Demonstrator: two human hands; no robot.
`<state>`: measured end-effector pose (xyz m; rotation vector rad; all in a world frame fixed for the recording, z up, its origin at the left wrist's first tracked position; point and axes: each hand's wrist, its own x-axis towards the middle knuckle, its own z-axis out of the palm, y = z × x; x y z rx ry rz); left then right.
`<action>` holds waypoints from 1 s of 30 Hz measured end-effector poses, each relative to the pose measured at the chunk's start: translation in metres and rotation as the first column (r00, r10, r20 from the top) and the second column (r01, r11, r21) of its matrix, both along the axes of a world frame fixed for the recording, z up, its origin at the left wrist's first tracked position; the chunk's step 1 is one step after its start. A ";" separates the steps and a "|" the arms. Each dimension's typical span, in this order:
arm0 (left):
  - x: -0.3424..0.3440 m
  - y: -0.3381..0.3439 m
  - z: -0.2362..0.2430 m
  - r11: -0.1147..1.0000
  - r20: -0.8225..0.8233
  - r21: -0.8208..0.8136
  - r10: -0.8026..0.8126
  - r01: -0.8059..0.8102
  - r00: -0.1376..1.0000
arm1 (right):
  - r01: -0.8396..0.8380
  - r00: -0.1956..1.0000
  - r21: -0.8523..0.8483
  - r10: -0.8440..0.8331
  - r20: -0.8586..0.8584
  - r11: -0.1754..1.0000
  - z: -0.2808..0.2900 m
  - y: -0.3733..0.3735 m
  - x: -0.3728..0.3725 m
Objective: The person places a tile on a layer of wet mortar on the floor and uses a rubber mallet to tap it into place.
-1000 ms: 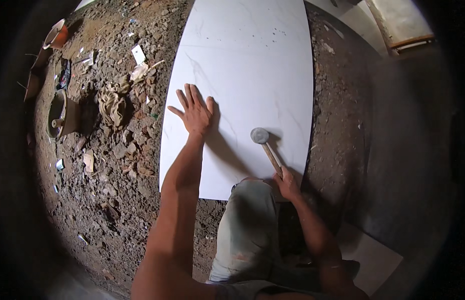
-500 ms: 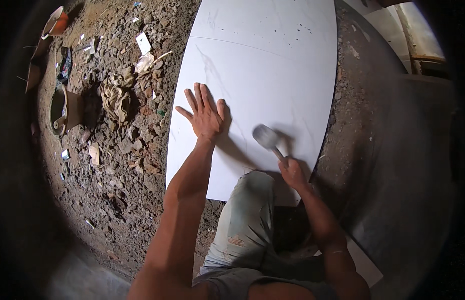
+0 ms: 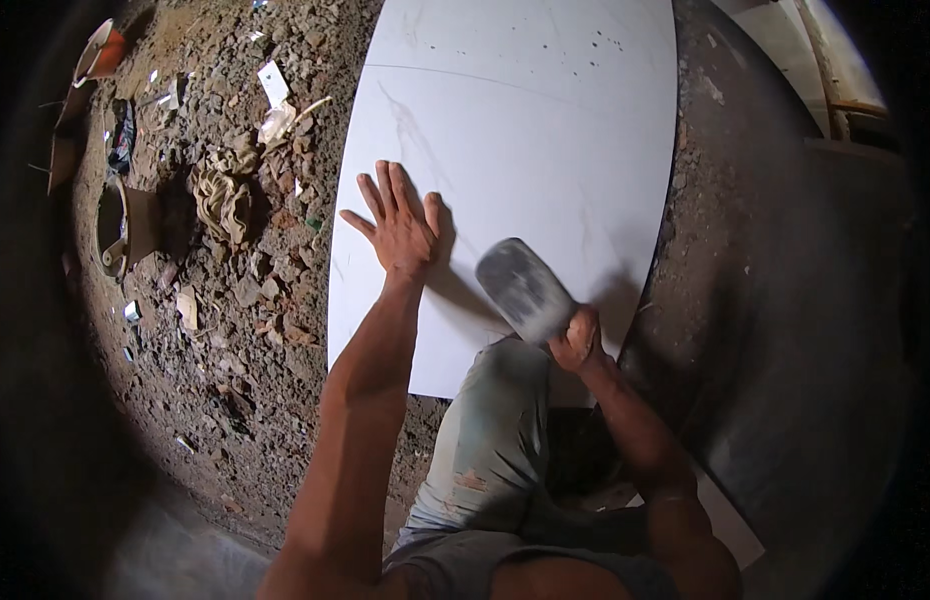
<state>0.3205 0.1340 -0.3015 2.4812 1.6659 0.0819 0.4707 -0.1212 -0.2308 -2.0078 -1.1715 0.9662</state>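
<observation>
My left hand (image 3: 400, 225) lies flat with fingers spread on a large white tile (image 3: 525, 160) with faint grey veins. In my right hand (image 3: 577, 338) is the handle of a rubber mallet. The grey, scuffed mallet head (image 3: 526, 287) is lifted off the tile, to the right of my left hand, and its shadow falls on the tile at the right. Most of the handle is hidden by my fist and the head. My knee (image 3: 505, 375), in light trousers, is at the tile's near edge.
A thin joint line and dark specks mark the white surface at the far end. Rubble (image 3: 255, 340) covers the left ground, with a crumpled cloth (image 3: 223, 203), a bucket (image 3: 135, 230) and an orange container (image 3: 103, 52). Another pale slab (image 3: 725, 515) lies at lower right.
The mallet has come up from near the tile, its head now larger in view and turned broadside. My left hand stays flat on the tile; the view has shifted slightly.
</observation>
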 end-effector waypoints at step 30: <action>0.011 0.004 -0.001 0.999 -0.060 -0.046 -0.023 0.020 0.998 | 0.290 0.886 0.248 -0.357 0.295 0.924 -0.026 0.028 -0.002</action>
